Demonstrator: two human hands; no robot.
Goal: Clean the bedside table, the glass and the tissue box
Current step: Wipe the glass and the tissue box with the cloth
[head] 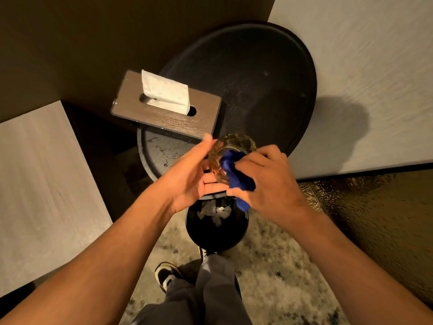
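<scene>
At the centre of the frame our left hand (pixel 189 177) cups the clear ribbed glass (pixel 230 150), tilted on its side. Our right hand (pixel 264 184) grips the crumpled blue cloth (pixel 234 174) against its rim. The glass base is blurred. The brown wooden tissue box (pixel 168 113) rests above, on the round black bedside table (pixel 257 78).

No text, label, brand or number can be read anywhere
</scene>
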